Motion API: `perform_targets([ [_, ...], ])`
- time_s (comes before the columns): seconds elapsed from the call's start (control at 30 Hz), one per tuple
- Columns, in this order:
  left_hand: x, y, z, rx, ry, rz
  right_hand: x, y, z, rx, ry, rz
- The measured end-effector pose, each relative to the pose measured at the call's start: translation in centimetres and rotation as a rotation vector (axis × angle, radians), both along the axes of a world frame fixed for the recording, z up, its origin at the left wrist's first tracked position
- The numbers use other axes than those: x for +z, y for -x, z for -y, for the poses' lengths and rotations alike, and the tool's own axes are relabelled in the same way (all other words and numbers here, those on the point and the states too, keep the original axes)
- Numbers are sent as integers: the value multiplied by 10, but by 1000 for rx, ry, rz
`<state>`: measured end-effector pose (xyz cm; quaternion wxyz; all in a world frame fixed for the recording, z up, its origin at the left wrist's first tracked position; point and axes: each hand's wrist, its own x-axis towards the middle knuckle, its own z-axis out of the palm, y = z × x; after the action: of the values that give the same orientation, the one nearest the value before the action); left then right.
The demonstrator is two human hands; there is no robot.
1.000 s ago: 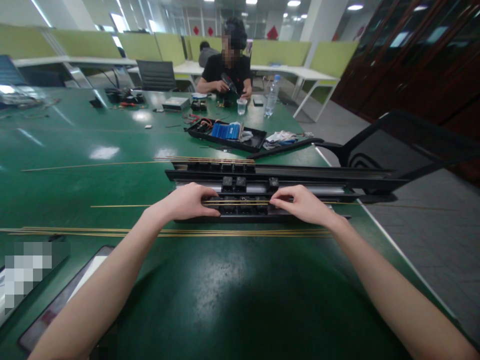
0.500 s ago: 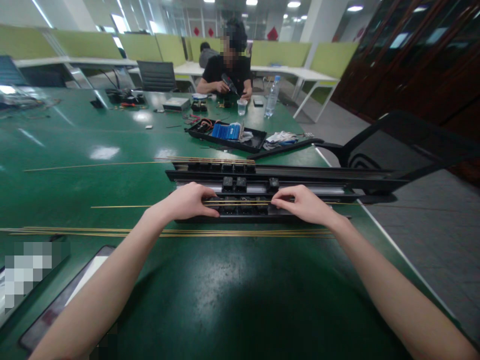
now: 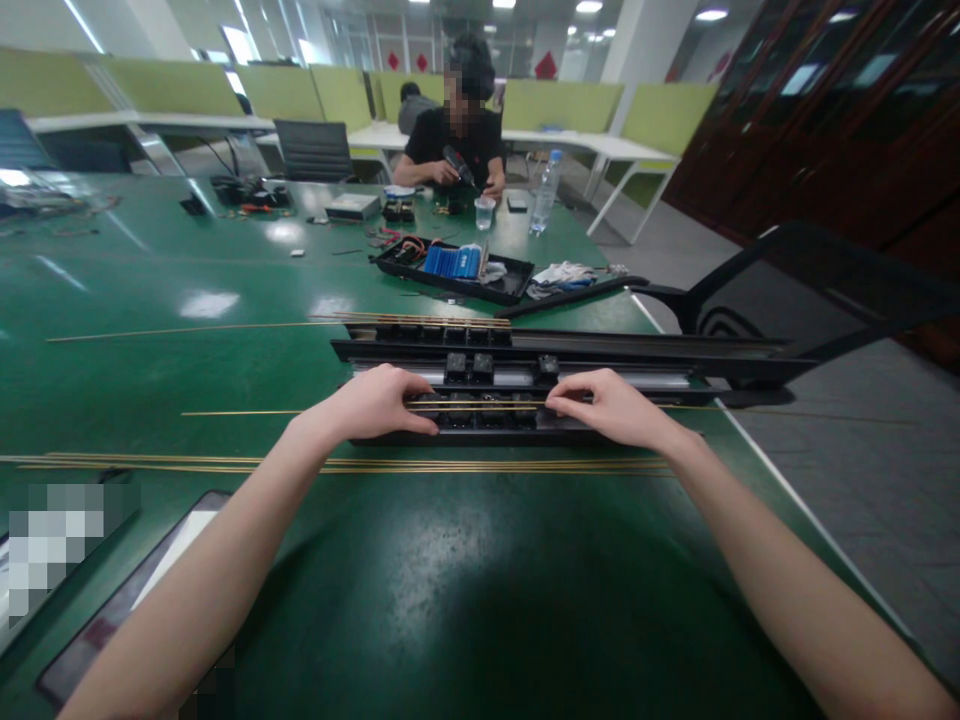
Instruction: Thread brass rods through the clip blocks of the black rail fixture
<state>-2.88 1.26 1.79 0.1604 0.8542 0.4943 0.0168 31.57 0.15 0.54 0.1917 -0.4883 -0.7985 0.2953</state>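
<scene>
My left hand is at the left part of the near black channel, thumb in front and fingers behind, closed around a black block there. My right hand pinches a thin brass rod between thumb and fingertips. Lengthwise over several black blocks in the channel run this rod and another beside it. The held rod's right end reaches past the table edge. A second channel lies just behind, with three black blocks visible in it.
Several loose brass rods lie in front of the channel. Farther back are another channel with rods, a black tray with a blue part, gloves and a water bottle. A co-worker holds a power drill across the table. A chair stands at right.
My right hand has shifted very slightly to the right, and the far right end of the rod has moved right with it. My left hand has stayed in place.
</scene>
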Motion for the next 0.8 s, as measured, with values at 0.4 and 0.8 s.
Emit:
perform_targets([
  [0.4, -1, 0, -2, 2, -1, 0, 4, -1, 0, 2, 14, 16],
  [0.8, 1, -1, -1, 6, 6, -11, 2, -7, -2, 15, 4, 22],
])
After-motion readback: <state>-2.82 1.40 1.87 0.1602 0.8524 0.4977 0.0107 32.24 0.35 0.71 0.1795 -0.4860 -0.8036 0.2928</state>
